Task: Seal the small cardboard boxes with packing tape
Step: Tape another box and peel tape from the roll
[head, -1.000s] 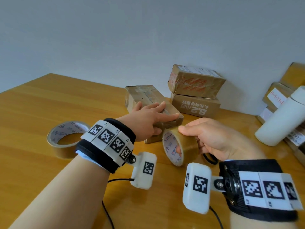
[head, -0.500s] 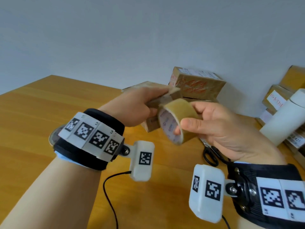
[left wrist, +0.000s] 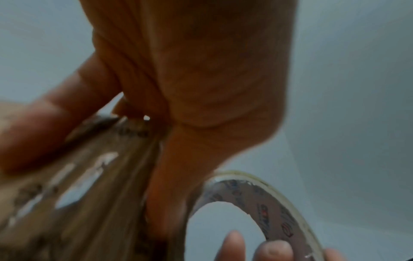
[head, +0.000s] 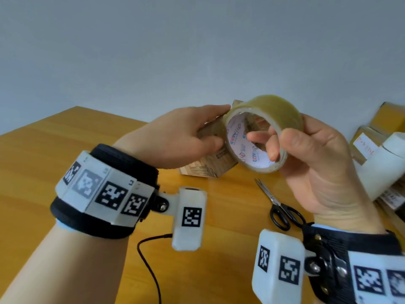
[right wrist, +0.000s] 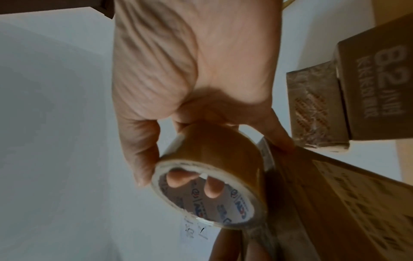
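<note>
- Cardboard box (head: 210, 154), small and brown with printed sides, is lifted off the wooden table (head: 65, 150) in the left hand (head: 175, 139): fingers lie along its upper face and the thumb presses the near side, so the hand is curled round it in a firm grip. One corner points down toward the tabletop, so the box is tilted rather than level.
- Tape roll (head: 263, 132), translucent tan on a white printed core, is in the right hand (head: 317, 163); fingertips (head: 258, 137) reach through the core while the thumb clamps the outer rim. That hold probably lets the roll turn as tape is drawn off.
- In the right wrist view the roll (right wrist: 212, 176) sits against the box (right wrist: 335, 203), and a clear strip seems to run from the roll onto the cardboard; blur keeps me from telling whether it is already stuck down.
- Holding both in the air, right in front of the hands and touching, looks like a way to wrap tape round an edge without the table in the way.
- The left wrist view is blurred: the box face (left wrist: 78, 185) under the left hand's fingers, and the roll's rim (left wrist: 268, 203) just beside the thumb.
- Scissors (head: 278, 205) lie on the table below the right hand, within easy reach for cutting.
- More boxes (right wrist: 357, 88) are stacked beyond the right hand, and a white cylinder (head: 390, 163) stands past it to the right.
</note>
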Demonstrator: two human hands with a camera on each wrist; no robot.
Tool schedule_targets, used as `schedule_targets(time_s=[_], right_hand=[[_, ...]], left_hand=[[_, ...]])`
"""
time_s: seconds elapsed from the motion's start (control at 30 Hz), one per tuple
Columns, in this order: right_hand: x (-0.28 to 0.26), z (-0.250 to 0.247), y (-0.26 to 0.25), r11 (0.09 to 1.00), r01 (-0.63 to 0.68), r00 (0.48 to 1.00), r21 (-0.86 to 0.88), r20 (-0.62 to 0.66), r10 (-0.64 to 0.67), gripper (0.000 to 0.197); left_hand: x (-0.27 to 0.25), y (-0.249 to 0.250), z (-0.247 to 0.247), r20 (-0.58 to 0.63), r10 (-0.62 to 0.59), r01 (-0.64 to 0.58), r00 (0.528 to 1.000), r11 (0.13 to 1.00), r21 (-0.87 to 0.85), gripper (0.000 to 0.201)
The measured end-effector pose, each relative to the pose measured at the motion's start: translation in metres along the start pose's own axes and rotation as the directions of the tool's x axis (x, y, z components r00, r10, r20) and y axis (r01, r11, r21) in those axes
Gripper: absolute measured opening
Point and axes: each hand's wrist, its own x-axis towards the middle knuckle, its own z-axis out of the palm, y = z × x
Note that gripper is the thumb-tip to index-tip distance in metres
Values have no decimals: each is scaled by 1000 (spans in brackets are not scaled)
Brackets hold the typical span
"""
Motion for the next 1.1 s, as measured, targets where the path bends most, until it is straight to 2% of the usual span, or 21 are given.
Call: schedule_targets(time_s=[0.1,0.17,0.23,0.37,0.47,0.57,0.67,0.8,0.87,1.0,1.1], right_hand=[[1,-3,1,1000,2,998,13,-67,-1,24],[1,-2,0,1000,10,996,4,-88,-10,20],[1,1,0,1000,21,994,-3,-107,-21,14],[2,6,-1,998,5,987,-57,-158,-14,8],[3,7,-1,995,11,984,-103,-176,-30,12],[4,8,-2,994,27,978,-109,-205,-49,14],[4,11,-5,992,51,977,-114,-200,-74,4],[4,15,-9,985,100,990,-140,-84,-113,27],[4,17,-9,981,109,990,-162,-75,-123,33],[5,16,-8,993,106,983,-47,-144,-112,21],[4,14,-9,996,88,988,-2,-125,-87,20]], left_hand=[[3,2,8,61,-5,1,998,998,59,98],[6,4,16,36,7,-12,999,990,141,119],[8,6,22,-20,13,-8,1000,977,215,127],[11,9,30,-87,25,10,996,925,380,123],[13,10,36,-113,37,12,993,915,402,122],[14,9,40,-134,51,3,990,926,378,125],[13,12,40,-155,55,5,986,933,359,119],[8,10,23,-219,85,-29,972,969,247,97],[5,8,14,-271,103,-47,957,978,205,85],[-1,9,5,-339,125,-76,932,985,153,90],[-2,8,3,-331,118,-84,936,990,116,87]])
